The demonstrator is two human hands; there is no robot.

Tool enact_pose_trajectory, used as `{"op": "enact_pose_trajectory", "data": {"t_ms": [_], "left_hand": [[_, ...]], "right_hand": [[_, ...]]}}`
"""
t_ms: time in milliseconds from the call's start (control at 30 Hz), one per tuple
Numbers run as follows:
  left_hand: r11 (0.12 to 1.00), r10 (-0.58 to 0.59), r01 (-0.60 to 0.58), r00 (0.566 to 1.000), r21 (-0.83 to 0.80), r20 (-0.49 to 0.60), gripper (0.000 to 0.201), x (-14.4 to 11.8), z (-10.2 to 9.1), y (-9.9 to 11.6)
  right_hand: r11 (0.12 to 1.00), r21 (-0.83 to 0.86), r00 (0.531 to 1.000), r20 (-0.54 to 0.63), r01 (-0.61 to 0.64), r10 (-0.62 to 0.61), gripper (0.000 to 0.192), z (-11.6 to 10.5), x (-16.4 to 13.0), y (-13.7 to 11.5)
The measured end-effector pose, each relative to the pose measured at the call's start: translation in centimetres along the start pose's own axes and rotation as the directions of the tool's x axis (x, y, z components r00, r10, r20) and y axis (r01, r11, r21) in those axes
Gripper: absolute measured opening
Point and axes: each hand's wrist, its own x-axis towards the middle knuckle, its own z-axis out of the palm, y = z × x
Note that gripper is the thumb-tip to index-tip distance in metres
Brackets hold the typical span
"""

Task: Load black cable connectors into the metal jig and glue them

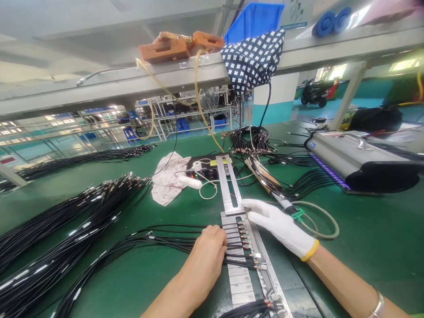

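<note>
My bare left hand (207,251) is closed, its fingers curled over several black cables (172,238). They lie across a slotted metal fixture (240,282), their metal connectors (245,238) lined up along its right side. At the fixture's far end my right hand (274,221), in a white glove with a yellow cuff, grips the near corner of a flat metal frame (228,185). That frame has a long slot and stretches away from me. More cable ends with connectors (274,302) rest at the near end of the fixture. The left fingertips are partly hidden.
Thick bundles of black cables (82,221) cover the table's left. Behind the frame are a black control box (198,164) and a crumpled cloth (167,181). A silver machine glowing purple (361,154) stands right. A shelf beam (109,86) crosses above.
</note>
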Motion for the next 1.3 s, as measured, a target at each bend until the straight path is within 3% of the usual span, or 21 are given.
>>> {"op": "enact_pose_trajectory", "data": {"t_ms": [267, 533, 733, 1033, 1300], "left_hand": [[0.999, 0.033, -0.033, 0.999, 0.017, 0.003, 0.022, 0.2, 0.9, -0.1], [0.998, 0.055, -0.055, 0.998, -0.009, -0.007, 0.021, 0.1, 0.8, -0.2], [0.998, 0.069, -0.070, 0.997, -0.010, -0.030, 0.022, 0.4, 1.1, -0.5], [0.997, 0.074, -0.073, 0.996, 0.037, -0.044, 0.021, 0.1, 1.2, -0.9], [0.949, 0.070, -0.067, 0.998, 0.309, 0.002, 0.026, -0.1, 1.7, 0.4]], "right_hand": [[1.000, -0.012, 1.000, -0.008, 0.004, -0.005, 0.049, 0.1, -0.3, -0.4], [0.969, -0.244, 0.999, 0.012, 0.039, -0.037, 0.044, 0.0, -0.2, 0.4], [0.857, -0.515, 0.996, 0.080, 0.007, 0.040, 0.053, 0.7, -1.1, -1.3], [0.668, -0.744, 0.988, 0.093, -0.012, 0.121, 0.075, 2.6, -1.3, -2.1], [0.610, -0.791, 0.982, 0.076, -0.047, 0.174, 0.075, 3.5, -1.0, -3.6]]}}
